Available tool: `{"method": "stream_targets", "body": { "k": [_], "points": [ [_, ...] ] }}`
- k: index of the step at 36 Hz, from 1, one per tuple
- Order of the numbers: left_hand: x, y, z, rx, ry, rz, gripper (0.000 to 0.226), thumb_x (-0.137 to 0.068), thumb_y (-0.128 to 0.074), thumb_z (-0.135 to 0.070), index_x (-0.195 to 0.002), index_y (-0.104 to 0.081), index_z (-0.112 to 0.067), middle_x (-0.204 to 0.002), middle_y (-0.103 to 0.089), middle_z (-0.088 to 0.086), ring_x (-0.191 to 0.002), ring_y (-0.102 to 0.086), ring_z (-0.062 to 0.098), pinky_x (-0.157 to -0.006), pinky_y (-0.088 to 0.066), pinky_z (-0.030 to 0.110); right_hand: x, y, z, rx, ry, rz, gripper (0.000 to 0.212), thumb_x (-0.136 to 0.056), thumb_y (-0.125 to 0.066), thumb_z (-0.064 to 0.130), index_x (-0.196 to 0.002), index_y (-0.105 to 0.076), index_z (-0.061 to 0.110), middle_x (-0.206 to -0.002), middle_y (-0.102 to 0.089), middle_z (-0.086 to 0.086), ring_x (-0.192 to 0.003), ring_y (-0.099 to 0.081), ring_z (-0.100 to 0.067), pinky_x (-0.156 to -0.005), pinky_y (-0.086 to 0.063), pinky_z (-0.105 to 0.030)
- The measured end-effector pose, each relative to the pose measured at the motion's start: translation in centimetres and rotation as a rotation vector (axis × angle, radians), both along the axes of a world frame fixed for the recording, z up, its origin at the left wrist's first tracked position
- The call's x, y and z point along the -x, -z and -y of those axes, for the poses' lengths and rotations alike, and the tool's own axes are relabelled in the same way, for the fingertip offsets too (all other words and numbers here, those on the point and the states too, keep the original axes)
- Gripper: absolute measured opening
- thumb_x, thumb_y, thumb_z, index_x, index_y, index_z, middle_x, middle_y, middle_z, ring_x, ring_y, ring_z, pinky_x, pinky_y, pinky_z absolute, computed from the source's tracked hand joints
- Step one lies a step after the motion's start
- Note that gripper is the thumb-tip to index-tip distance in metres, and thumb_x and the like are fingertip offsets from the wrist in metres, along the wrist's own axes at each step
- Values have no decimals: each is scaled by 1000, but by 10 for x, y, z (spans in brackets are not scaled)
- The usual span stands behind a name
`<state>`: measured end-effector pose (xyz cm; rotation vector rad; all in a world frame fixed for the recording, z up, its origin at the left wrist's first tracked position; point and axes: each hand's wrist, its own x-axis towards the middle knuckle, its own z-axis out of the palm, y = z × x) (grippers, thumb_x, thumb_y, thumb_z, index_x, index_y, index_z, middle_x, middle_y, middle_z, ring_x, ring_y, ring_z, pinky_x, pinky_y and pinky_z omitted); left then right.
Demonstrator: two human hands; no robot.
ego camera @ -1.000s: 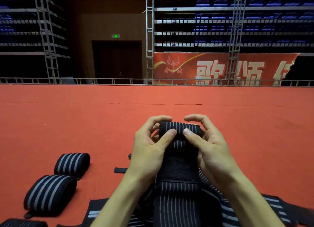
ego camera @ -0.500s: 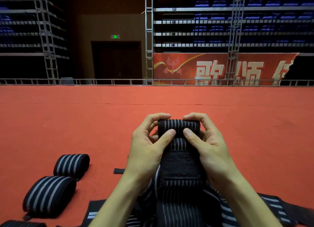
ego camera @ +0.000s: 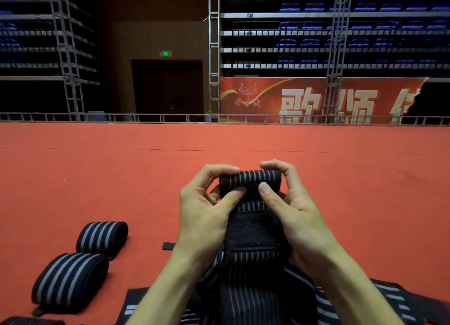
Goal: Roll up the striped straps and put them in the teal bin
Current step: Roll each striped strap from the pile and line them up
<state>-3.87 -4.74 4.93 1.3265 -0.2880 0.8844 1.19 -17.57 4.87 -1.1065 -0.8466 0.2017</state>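
On the red carpet (ego camera: 97, 178) at the far left lie finished coils: the far roll (ego camera: 102, 237), the near roll (ego camera: 69, 279) just beside it, and the edge of a third cut off by the frame's corner. Moving right, the left hand (ego camera: 207, 217) holds the left end of the striped strap (ego camera: 250, 180), thumb pressed on the near face of the coil and curled fingers over its top. The coil is small and sits crosswise, raised off the floor between the two hands. The right hand (ego camera: 297, 210) mirrors this on the right end, so each grip is narrow and closed on the strap itself. From the coil the unrolled length hangs toward the person, with a dark fastener patch (ego camera: 253, 229) just below the thumbs, running down into the loose straps (ego camera: 255, 300) heaped at the bottom. The step in hand looks like the early turns of rolling. To do it well, both thumbs should feed the band evenly while the fingers turn the coil, holding tension so the edges stay flush and the roll does not cone to one side. The patch will likely be stiffer and needs firm pressure. The teal bin is not in view.
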Motion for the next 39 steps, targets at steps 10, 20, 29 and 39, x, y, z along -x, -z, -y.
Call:
{"method": "stream_targets", "body": {
  "k": [10,20,29,39],
  "points": [
    [-6,6,-6,-123,-30,12,45,-76,-68,20,-76,-70,-25,-93,-71,-10,-91,-67,12,-77,-52,22,-2,4,-4,-29,132,45,18,-79,-63,35,-95,-58,29,-81,-60,0,-73,-56,-13,-60,-50,-27],
    [-4,7,-7,-243,13,-80,25,-71,-74,-31,-95,-67,-30,-98,-69,-8,-87,-64,8,-77,-52,24,-3,7,-4,-49,110,53,21,-94,-57,9,-91,-58,30,-84,-67,-3,-78,-66,-21,-67,-57,-34],
    [3,2,0,-243,146,-316,13,-102,-46,-26,-115,-46,-27,-94,-61,-3,-79,-60,2,-67,-50,18,-4,6,-3,-6,149,123,21,-82,-55,13,-93,-56,31,-79,-59,2,-78,-54,-20,-67,-49,-37],
    [-1,4,-6,-261,124,-216,14,-94,-62,-21,-102,-55,-30,-84,-62,-10,-78,-57,5,-67,-49,22,-3,5,-4,-26,85,-5,30,-86,-57,2,-98,-54,30,-74,-61,0,-66,-57,-16,-58,-50,-33]
  ]
}}
